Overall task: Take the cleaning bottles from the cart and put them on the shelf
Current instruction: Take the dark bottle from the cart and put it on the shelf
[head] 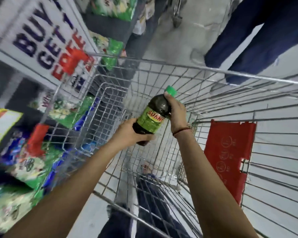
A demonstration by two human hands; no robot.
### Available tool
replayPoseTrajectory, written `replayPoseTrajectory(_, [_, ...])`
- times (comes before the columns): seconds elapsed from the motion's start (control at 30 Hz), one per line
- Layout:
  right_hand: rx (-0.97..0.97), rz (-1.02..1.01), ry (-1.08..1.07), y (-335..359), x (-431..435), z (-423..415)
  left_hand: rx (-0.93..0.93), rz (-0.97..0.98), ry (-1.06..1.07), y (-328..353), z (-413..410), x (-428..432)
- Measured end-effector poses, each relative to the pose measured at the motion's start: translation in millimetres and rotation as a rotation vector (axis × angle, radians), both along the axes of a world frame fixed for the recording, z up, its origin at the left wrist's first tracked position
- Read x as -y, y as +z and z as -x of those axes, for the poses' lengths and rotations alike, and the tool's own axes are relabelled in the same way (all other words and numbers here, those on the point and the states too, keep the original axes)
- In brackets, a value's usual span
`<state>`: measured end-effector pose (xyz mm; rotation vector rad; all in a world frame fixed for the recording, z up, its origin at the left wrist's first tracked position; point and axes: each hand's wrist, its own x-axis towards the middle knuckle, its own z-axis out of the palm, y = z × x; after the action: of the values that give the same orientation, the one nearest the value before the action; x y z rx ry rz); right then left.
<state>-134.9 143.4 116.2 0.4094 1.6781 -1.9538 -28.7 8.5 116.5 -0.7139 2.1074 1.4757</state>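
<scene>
A dark cleaning bottle (153, 117) with a green cap and a green label hangs tilted over the wire cart (179, 71). My left hand (127, 133) grips its base from the left. My right hand (176, 110) wraps the neck just under the cap. The bottle is above the cart's basket, clear of the wires. I see no other bottle inside the basket. The shelf (33, 117) runs along the left, blurred, packed with green and blue packets.
A "BUY GET FREE" sign (41, 42) hangs on the shelf at upper left. Another person's legs in dark blue trousers (258, 40) stand past the cart's far rim. A red child-seat flap (229, 155) sits at the cart's right. Grey floor shows through the mesh.
</scene>
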Motion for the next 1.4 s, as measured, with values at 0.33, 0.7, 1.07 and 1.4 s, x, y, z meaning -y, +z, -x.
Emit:
replayPoseTrajectory(0.33, [-0.155, 0.015, 0.317, 94.0, 66.3, -28.5, -0.149, -0.046, 0.33, 77.2, -64.3, 22.4])
replayPoseTrajectory(0.7, [-0.532, 0.192, 0.726, 196.9, 183.4, -123.0, -0.416, 0.086, 0.607, 160.2, -186.9, 95.5])
replayPoseTrajectory(1.07, [-0.96, 0.4, 1.223, 292.1, 308.8, -298.3, -0.632, 0.404, 1.042, 210.1, -359.9, 166.8])
replayPoseTrajectory(1.4, [-1.281, 0.351, 1.459, 298.2, 376.1, -395.1, -0.614, 0.617, 1.167, 208.2, -432.8, 232.2])
